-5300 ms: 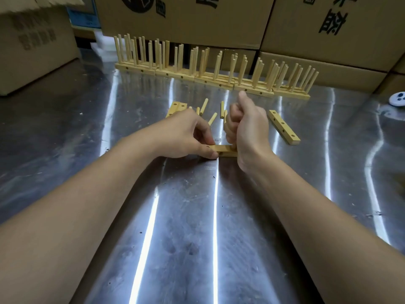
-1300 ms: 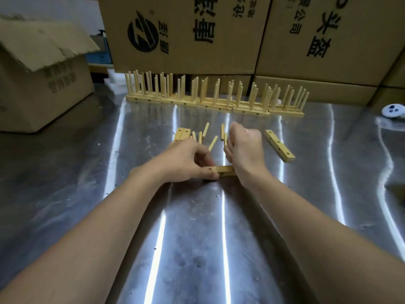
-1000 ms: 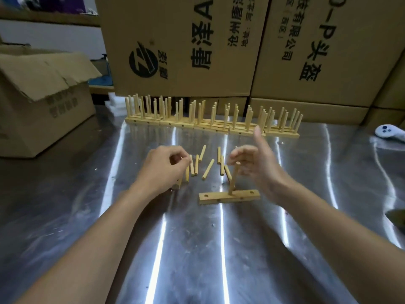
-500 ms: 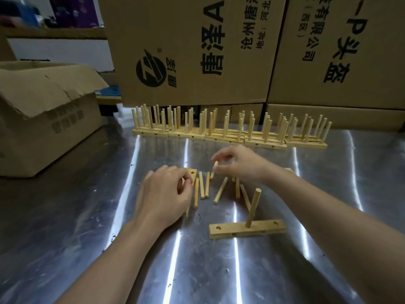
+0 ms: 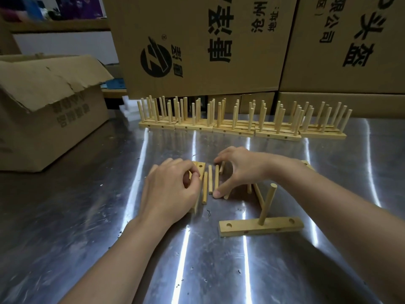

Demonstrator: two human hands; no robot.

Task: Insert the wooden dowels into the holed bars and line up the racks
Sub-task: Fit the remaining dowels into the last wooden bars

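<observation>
Bar on worktop, one dowel upright in it.
Left hand curled round spare bars; right hand arched over loose dowels, grip unclear; racks behind.

pale tan dowels, silver table

Warehouse packing bench, stacked printed cartons, steel worktable, batch of finished racks
</observation>
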